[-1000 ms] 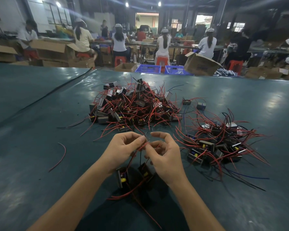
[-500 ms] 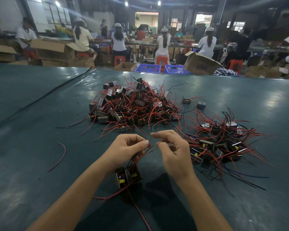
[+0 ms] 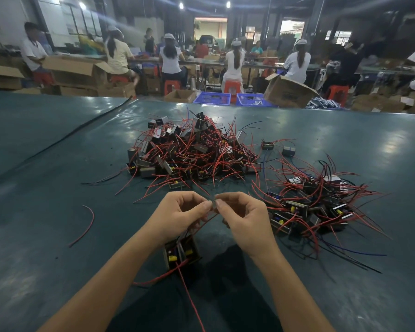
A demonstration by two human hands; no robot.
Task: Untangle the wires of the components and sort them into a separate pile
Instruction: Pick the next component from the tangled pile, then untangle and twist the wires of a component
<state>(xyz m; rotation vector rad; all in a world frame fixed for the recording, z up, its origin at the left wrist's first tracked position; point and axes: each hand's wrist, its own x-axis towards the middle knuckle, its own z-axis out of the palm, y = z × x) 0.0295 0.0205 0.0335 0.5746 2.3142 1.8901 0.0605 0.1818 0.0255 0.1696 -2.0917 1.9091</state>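
Observation:
A big tangled pile (image 3: 192,152) of small black components with red wires lies in the middle of the green table. A smaller sorted pile (image 3: 314,207) spreads to the right. My left hand (image 3: 180,215) and my right hand (image 3: 246,218) meet fingertip to fingertip in front of the piles, each pinching the wires of a black component with a yellow part (image 3: 181,252). That component hangs just under my left hand, over the table. Its red wires (image 3: 189,293) trail back toward me.
A loose red wire (image 3: 85,226) lies on the table (image 3: 58,271) to the left. Two single components (image 3: 288,150) sit between the piles at the back. Beyond the far edge are cardboard boxes, blue baskets (image 3: 212,98) and seated workers.
The two components in my hands have drawn together under my left hand. My right hand has come back to meet the left at the wire tips.

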